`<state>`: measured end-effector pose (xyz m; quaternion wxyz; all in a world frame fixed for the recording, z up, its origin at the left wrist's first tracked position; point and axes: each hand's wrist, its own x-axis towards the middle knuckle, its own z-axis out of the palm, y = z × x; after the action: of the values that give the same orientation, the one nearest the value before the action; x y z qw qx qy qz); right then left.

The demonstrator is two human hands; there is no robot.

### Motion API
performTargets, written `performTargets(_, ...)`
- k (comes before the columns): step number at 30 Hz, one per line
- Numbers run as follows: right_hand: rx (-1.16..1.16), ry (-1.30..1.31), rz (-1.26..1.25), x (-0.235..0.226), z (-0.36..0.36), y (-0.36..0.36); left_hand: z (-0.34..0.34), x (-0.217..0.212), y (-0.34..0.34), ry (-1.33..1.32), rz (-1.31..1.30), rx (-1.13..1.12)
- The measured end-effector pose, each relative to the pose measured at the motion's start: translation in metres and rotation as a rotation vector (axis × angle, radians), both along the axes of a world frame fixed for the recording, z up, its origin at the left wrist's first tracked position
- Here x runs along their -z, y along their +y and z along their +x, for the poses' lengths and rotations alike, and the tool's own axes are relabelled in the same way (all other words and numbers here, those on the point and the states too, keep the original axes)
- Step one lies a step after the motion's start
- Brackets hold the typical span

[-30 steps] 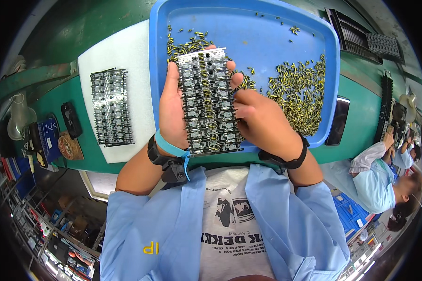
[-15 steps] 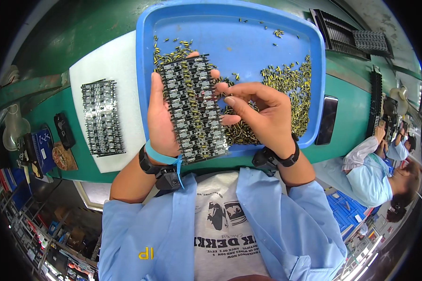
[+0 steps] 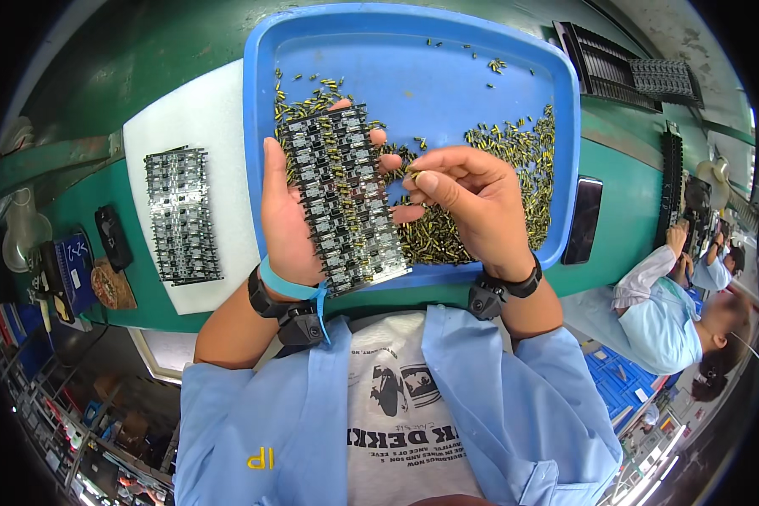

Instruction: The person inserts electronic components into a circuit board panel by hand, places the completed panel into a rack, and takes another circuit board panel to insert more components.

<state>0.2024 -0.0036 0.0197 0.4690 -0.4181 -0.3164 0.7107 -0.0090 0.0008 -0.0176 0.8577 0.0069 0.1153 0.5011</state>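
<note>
My left hand (image 3: 288,232) holds a long panel of small circuit boards (image 3: 346,198) from beneath, fingertips showing past its right edge. Rows of silvery and black components cover the panel, with yellowish parts along its middle. Just right of it, my right hand (image 3: 483,202) is closed in a pinch of thumb and forefinger; whatever is between the tips is too small to make out. Beneath both hands is a blue plastic tray (image 3: 413,12), holding many small black-and-yellow cylindrical parts (image 3: 510,152) in loose heaps.
A second circuit board panel (image 3: 181,223) lies on a white sheet (image 3: 228,135) at left. A dark phone (image 3: 584,221) rests right of the tray on the green table (image 3: 628,211). Black racks (image 3: 600,69) stand at far right. A co-worker (image 3: 662,325) sits to the right.
My right hand has drawn slightly away from the panel's right edge, still pinched. The panel has shifted slightly left and down in my left hand.
</note>
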Motion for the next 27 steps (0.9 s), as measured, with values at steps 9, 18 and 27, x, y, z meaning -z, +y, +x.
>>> performTargets(9, -0.020, -0.043, 0.007, 0.005, -0.001, 0.000, 0.000, -0.004, -0.001, 0.008, -0.057, 0.019)
performTargets(18, -0.072, -0.094, 0.007, 0.003, -0.006, -0.005, -0.001, 0.000, -0.002, 0.084, -0.022, 0.002)
performTargets(27, -0.247, -0.620, 0.671, 0.009, -0.009, -0.008, 0.004, -0.003, -0.001, 0.207, -0.074, -0.040)
